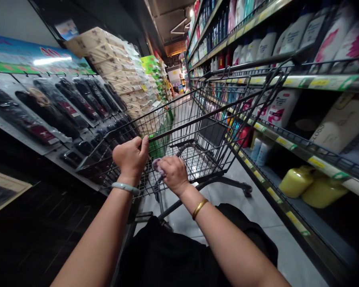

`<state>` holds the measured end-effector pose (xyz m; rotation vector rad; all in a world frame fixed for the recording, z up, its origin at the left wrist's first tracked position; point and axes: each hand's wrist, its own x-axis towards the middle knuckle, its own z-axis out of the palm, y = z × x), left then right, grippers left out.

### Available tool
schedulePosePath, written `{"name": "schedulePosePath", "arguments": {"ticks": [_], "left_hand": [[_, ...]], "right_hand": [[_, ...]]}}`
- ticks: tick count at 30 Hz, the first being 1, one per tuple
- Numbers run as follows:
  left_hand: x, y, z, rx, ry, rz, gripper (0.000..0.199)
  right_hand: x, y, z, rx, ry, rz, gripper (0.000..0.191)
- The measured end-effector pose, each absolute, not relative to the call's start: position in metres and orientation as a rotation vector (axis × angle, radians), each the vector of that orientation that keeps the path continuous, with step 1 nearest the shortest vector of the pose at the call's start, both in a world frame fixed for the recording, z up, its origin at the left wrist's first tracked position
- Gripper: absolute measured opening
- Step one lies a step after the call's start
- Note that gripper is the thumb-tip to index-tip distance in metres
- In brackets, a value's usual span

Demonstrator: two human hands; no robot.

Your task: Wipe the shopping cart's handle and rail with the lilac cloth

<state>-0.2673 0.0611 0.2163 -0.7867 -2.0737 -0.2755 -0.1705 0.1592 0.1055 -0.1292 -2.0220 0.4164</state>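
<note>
A black wire shopping cart (211,115) stands tilted across my view in the aisle. My left hand (131,155) is closed round the cart's upper rim, thumb on top, with a pale bangle on the wrist. Lower and to the right, my right hand (174,172) is closed on a bunched, light purple cloth (158,166). The cloth is close to the wire side of the cart; whether it touches the wires I cannot tell. A gold bangle circles my right wrist.
Shelves of shampoo bottles (290,38) line the right side, with yellow bottles (296,181) low down. Packaged dark items (68,99) hang on a rack at left. Beyond it rise stacked beige packages (116,71). Grey floor tiles (290,247) run along the aisle.
</note>
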Motion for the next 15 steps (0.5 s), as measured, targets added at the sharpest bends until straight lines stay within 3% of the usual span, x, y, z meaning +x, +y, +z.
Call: {"name": "schedulePosePath", "arguments": {"ticks": [5,11,15], "left_hand": [[-0.271,0.054,0.215,-0.788,-2.07,-0.28,0.058],[-0.272,0.047,0.216,-0.78,-2.094,-0.309,0.057],[-0.271,0.045,0.214,-0.798,-2.102,-0.312,0.054]], "right_hand": [[-0.162,0.183,0.135,-0.297,-1.817,0.431,0.026],[-0.17,0.16,0.088,-0.115,-2.024,0.205,0.022],[-0.162,0.163,0.096,-0.15,-1.977,0.305,0.024]]}}
